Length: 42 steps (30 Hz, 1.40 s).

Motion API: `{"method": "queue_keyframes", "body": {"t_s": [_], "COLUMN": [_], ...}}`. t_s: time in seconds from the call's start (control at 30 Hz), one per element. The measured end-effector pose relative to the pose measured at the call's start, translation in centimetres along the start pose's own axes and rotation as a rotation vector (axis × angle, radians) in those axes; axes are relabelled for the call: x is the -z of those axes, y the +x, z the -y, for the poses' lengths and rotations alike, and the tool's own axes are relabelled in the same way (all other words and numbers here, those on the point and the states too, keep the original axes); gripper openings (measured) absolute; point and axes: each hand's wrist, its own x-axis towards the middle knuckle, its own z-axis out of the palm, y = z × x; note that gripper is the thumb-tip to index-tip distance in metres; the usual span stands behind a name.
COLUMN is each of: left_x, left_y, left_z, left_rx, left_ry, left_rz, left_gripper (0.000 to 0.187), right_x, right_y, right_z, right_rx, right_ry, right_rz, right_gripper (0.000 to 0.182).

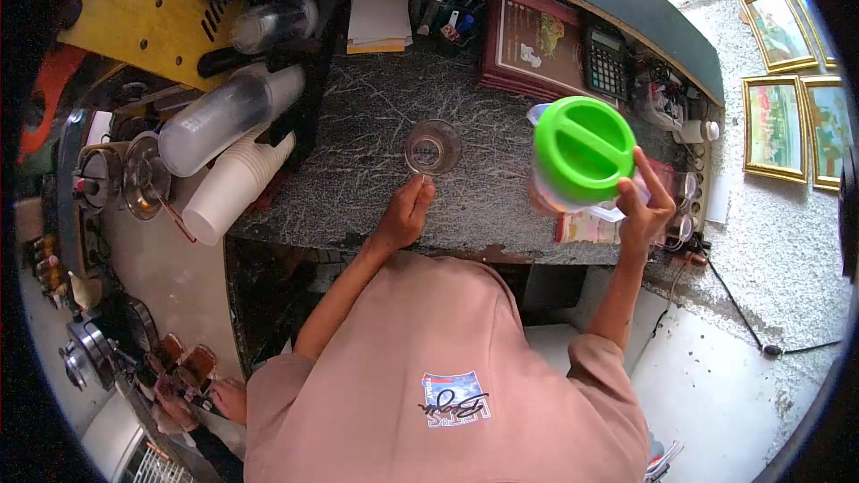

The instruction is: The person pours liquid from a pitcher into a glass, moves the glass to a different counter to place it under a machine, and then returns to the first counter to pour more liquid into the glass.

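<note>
My left hand (407,213) is closed at the near edge of a small clear glass cup (433,147) on the dark, scratched counter. The cup looks to have nothing in it. My right hand (646,207) grips a clear plastic pitcher (548,190) by its handle side, with fingers up against its green lid (583,148). The pitcher is to the right of the cup and apart from it. The lid hides most of what the pitcher holds, and the hand covers part of the handle.
At left, stacked paper cups (234,190) and clear plastic cups (219,118) stick out sideways. A calculator (606,63), maroon menu books (541,40) and papers (378,16) lie at the back. A co-worker's hands (177,411) are at lower left near a metal machine (89,353). Framed pictures hang right.
</note>
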Motion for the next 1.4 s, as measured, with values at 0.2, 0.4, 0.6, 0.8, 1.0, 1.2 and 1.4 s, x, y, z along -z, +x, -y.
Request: {"method": "queue_keyframes", "body": {"t_s": [0.2,0.4,0.6,0.8,1.0,1.2,1.4], "left_x": [0.2,0.3,0.4,0.5,0.6,0.7,0.7], "left_y": [0.1,0.3,0.3,0.4,0.5,0.5,0.6], "left_z": [-0.3,0.4,0.9,1.0,0.7,0.4,0.3], "left_rx": [-0.016,-0.066,-0.046,-0.073,-0.051,-0.064,-0.105], "left_ry": [0.079,0.122,0.111,0.104,0.073,0.046,0.057], "left_rz": [-0.015,-0.005,0.019,0.027,0.057,0.079,0.049], "left_gripper": [0.027,0.026,0.024,0.025,0.024,0.023,0.022], "right_x": [-5.0,-7.6,-8.2,-8.5,-8.7,-8.9,-9.1], "right_y": [0.9,1.7,2.6,3.2,3.5,3.9,4.1], "right_z": [5.9,8.0,9.7,10.8,11.8,12.2,12.5], "right_rx": [0.061,0.232,0.217,0.212,0.165,0.205,0.195], "right_ry": [-0.083,-0.212,-0.294,-0.348,-0.383,-0.418,-0.41], "right_rz": [0.291,0.543,0.662,0.733,0.774,0.798,0.825], "right_gripper": [0.053,0.051,0.05,0.052,0.051,0.051,0.052]}}
